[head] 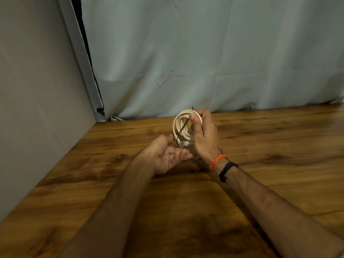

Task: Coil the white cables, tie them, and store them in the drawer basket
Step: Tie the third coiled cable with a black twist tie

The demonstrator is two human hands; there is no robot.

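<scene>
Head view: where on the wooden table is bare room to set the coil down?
Bare wood on the brown wooden table runs right of the right hand, up to the pale curtain, and left of the left hand toward the grey wall panel. It is crowded mid-table, around the coiled white cable and black tie.

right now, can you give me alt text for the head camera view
A person's right hand holds a coiled white cable upright above a wooden table, with a thin black tie crossing the coil. The left hand is open, palm up, just below it; a pale curtain hangs behind.
</scene>
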